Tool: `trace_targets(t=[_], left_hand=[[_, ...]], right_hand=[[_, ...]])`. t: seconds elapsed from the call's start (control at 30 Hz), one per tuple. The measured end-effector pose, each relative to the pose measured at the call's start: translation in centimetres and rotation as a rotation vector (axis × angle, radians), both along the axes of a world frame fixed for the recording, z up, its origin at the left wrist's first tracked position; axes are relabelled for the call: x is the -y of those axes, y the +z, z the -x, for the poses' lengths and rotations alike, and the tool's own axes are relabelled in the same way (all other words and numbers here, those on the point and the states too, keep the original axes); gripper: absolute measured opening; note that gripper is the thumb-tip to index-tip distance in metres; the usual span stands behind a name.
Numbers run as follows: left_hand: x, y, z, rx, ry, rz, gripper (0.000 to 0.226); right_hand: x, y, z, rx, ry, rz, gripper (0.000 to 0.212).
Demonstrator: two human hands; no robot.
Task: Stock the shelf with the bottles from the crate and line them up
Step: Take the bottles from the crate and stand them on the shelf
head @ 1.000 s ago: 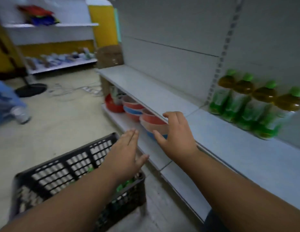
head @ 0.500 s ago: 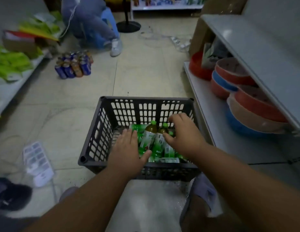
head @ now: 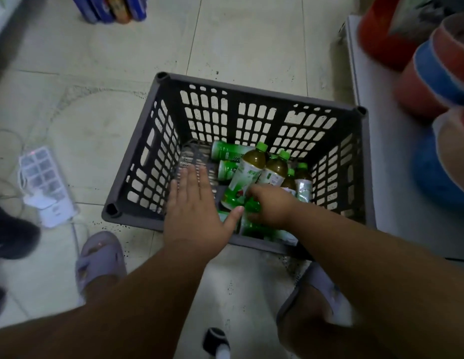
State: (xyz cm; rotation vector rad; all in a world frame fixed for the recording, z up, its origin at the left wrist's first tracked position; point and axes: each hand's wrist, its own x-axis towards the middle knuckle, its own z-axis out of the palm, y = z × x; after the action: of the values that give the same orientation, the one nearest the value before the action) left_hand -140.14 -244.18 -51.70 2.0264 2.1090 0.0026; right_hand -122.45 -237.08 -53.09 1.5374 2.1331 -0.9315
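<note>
Both hands down in the grey crate (head: 254,99) on the floor. Left hand (head: 197,211) flat, fingers spread, holding nothing; right hand (head: 271,206) curls onto the green-capped bottles (head: 251,172) piled inside, actual grip unclear.

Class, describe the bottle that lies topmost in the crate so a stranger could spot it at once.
Find the dark slatted plastic crate on the tiled floor. Inside, among the heap of green-capped tea bottles, one bottle lies slanted over the rest, cap towards the far wall. Its base reaches the right hand, and its whole white and green label shows.
</note>
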Motion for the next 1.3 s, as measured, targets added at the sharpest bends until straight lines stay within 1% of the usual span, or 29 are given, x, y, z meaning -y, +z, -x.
trace_targets(t=[0.1,0.17,0.23,0.27,0.33,0.4,0.43,0.5,0.57,0.63,0.7,0.77,0.87,0.93,1.0,1.03,1.07,1.13,1.17,1.2,1.23,1.3], left_hand=[[-0.2,-0.3,-0.1,-0.010,-0.015,-0.007,0.102],[-0.3,-0.5,0.0,-0.017,-0.016,0.007,0.102],[-0.3,-0.5,-0.1,-0.015,-0.015,0.006,0.101],[-0.4,-0.5,-0.1,-0.012,-0.015,-0.001,0.101],[-0.4,-0.4,-0.2,-0.014,-0.020,0.002,0.101],[-0.3,-0.5,-0.2,-0.029,-0.031,0.019,0.100],[-0.3,-0.4,-0.1,-0.032,-0.035,0.021,0.100],[-0.3,-0.4,-0.1,-0.033,-0.039,0.014,0.099],[-0.2,-0.3,-0.1,-0.036,-0.042,0.018,0.100],[-0.2,-0.2,-0.1,-0.042,-0.043,0.027,0.100],[-0.2,-0.1,-0.1,-0.040,-0.041,0.028,0.101],[-0.3,0.0,-0.1,-0.040,-0.044,0.035,0.100],[-0.3,0.1,-0.1,-0.035,-0.041,0.046,0.101],[-0.2,0.2,0.0,-0.018,-0.037,0.052,0.101],[-0.1,0.3,0.2,0.000,-0.042,0.066,0.099],[-0.1,0.5,0.4,0.030,-0.044,0.073,0.098],[0.0,0.8,0.5,0.085,-0.043,0.078,0.096],[-0.2,2.4,0.6,0.267,-0.014,0.074,0.090],[-0.4,3.7,0.4,0.376,0.011,0.067,0.086],[-0.6,5.5,0.0,0.478,0.034,0.053,0.083],[-0.8,7.5,-0.5,0.566,0.050,0.034,0.080],[-0.8,11.9,-1.7,0.699,0.042,0.003,0.075]], right_hand=[[-1.0,-2.9,1.9,0.147,0.126,0.188,0.071],[-1.5,-4.4,2.7,0.176,0.169,0.316,0.072],[-1.8,-5.4,3.2,0.176,0.235,0.383,0.075],[-2.0,-5.5,3.4,0.191,0.288,0.392,0.075],[-2.2,-5.0,3.6,0.227,0.386,0.370,0.069],[-2.7,-3.7,3.4,0.222,0.392,0.259,0.059],[-3.2,-2.8,2.9,0.198,0.335,0.185,0.059],[-4.6,-0.5,1.5,0.085,0.081,0.097,0.064],[-5.8,2.2,0.2,-0.041,-0.176,0.078,0.064],[-6.3,4.4,-0.9,-0.079,-0.318,0.048,0.057],[-6.1,5.3,-1.6,-0.080,-0.411,0.073,0.043],[-5.1,4.9,-2.2,-0.116,-0.541,0.211,0.039],[-3.2,3.6,-3.4,-0.276,-0.892,0.528,0.051],[-2.0,3.2,-4.5,-0.448,-1.098,0.693,0.053],[-1.2,3.9,-5.5,-0.671,-1.210,0.775,0.049],[-0.9,4.6,-5.8,-0.800,-1.243,0.801,0.051],[-0.5,5.4,-6.1,-0.930,-1.268,0.822,0.057],[-0.1,7.5,-6.5,-1.185,-1.251,0.850,0.082],[0.1,8.9,-6.5,-1.282,-1.194,0.854,0.094],[0.3,10.4,-6.5,-1.352,-1.119,0.847,0.102],[0.5,12.0,-6.4,-1.392,-1.036,0.823,0.104],[1.3,15.5,-6.3,-1.413,-0.878,0.733,0.096]])
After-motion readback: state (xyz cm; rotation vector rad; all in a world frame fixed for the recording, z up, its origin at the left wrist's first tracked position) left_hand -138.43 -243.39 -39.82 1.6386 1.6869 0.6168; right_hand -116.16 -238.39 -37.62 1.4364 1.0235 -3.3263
